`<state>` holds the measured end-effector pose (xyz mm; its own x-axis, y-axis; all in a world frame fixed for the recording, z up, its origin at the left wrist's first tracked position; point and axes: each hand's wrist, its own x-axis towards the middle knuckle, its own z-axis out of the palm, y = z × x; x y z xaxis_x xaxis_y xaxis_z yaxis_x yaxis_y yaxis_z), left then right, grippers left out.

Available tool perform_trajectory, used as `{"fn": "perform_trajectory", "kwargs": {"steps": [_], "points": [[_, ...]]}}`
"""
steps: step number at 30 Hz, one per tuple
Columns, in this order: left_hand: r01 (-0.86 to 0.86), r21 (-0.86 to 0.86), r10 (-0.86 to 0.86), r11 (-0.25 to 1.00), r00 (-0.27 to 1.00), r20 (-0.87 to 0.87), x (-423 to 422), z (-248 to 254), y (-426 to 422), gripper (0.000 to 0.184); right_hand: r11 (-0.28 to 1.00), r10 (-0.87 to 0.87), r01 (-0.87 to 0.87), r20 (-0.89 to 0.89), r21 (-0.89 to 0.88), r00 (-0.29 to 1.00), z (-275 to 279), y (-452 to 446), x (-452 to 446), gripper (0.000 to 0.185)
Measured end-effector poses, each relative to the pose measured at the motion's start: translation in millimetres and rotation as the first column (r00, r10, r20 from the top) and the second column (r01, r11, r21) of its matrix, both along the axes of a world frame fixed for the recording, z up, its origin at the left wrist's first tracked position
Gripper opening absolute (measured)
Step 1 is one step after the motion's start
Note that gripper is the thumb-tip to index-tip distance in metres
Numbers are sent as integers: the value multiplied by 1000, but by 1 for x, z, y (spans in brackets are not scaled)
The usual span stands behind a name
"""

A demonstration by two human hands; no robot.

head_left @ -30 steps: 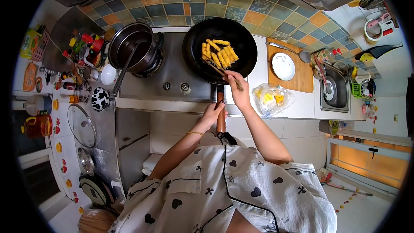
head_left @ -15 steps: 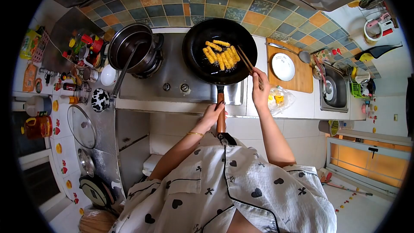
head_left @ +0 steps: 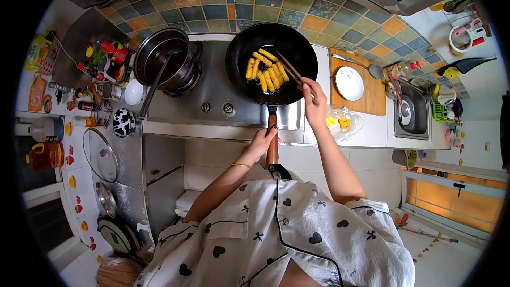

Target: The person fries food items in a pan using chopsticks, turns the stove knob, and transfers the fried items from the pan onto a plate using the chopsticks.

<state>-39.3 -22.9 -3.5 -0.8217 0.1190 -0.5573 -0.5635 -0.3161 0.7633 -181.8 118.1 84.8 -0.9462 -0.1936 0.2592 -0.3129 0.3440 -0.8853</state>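
Observation:
My left hand is wrapped round the brown wooden handle of a black frying pan on the stove. Several golden-yellow strips lie in the middle of the pan in a little shiny liquid. Wooden chopsticks are held in my right hand, off the pan's lower right rim. Their tips reach in over the pan beside the upper right strips; whether they touch one I cannot tell. Below and right of that hand sits a clear plastic bag with yellow pieces inside.
A steel pot with a ladle stands left on the stove. To the right are a cutting board with a white plate and a spatula, then a sink. A glass lid leans at the left.
My right hand moved from the pan's lower edge to its right side, then slightly back left with the chopsticks. The strips shifted within the pan. My left hand stayed on the handle.

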Motion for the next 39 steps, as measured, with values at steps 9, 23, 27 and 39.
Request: {"fn": "perform_trajectory", "kwargs": {"steps": [9,23,27,39], "points": [[-6,-21,6,1000,1000,23,0,4,1,44,999,32,-31,-50,19,998,-20,-12,-19,18],[-3,-19,3,1000,1000,26,0,2,1,47,997,73,-73,-37,15,997,-28,-12,-23,20],[2,-23,-2,1000,1000,15,1,1,1,47,996,28,-24,47,-82,999,-35,-11,-34,23],[10,-27,-10,1000,1000,11,0,0,1,48,896,9,77,192,-437,981,-21,18,-28,28]]}}
